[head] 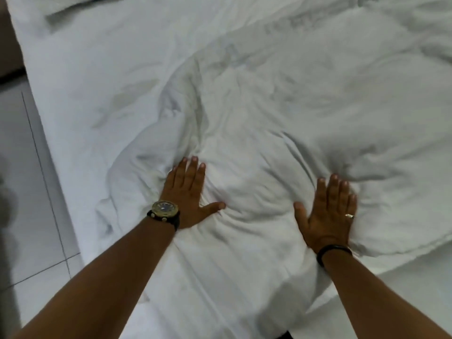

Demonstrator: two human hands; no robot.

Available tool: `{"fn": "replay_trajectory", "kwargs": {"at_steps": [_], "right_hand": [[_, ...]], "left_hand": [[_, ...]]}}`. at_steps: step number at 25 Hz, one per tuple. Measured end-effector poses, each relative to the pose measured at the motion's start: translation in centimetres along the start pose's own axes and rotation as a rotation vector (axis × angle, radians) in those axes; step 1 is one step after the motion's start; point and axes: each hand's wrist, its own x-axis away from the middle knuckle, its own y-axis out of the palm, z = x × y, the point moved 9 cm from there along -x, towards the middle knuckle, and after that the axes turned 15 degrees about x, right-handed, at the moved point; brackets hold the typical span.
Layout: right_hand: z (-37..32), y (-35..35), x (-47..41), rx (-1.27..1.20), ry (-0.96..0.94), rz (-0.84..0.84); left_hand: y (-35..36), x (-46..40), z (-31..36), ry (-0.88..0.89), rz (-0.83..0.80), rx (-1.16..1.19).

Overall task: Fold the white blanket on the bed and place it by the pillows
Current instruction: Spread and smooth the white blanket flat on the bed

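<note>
The white blanket (269, 113) lies crumpled and puffy across the bed, its folds running from the near edge toward the far right. My left hand (187, 192), with a watch on the wrist, presses flat on the blanket, fingers spread. My right hand (327, 216), wearing a ring and a dark wristband, also lies flat on the blanket to the right, fingers apart. Neither hand grips the cloth. A pillow (80, 11) shows partly at the top left corner.
The white bed sheet (73, 81) is bare on the left of the blanket. A tiled floor (29, 192) runs along the bed's left side. A brown surface (7, 45) sits at the far top left.
</note>
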Motion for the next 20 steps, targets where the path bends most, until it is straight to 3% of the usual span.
{"fn": "replay_trajectory", "kwargs": {"at_steps": [6, 15, 17, 20], "right_hand": [[0.2, 0.8, -0.2, -0.058, -0.002, 0.033], [0.2, -0.3, 0.6, 0.009, 0.047, 0.129], [-0.1, -1.7, 1.2, 0.015, 0.235, 0.09], [-5.2, -3.1, 8.4, -0.255, 0.631, -0.117]], "left_hand": [[2.3, -1.4, -1.3, -0.048, -0.133, 0.013], [2.2, -2.0, -1.4, 0.022, -0.109, 0.076], [2.1, -1.9, -1.2, 0.047, -0.097, 0.105], [2.4, -1.5, -1.3, 0.058, -0.232, 0.093]]}}
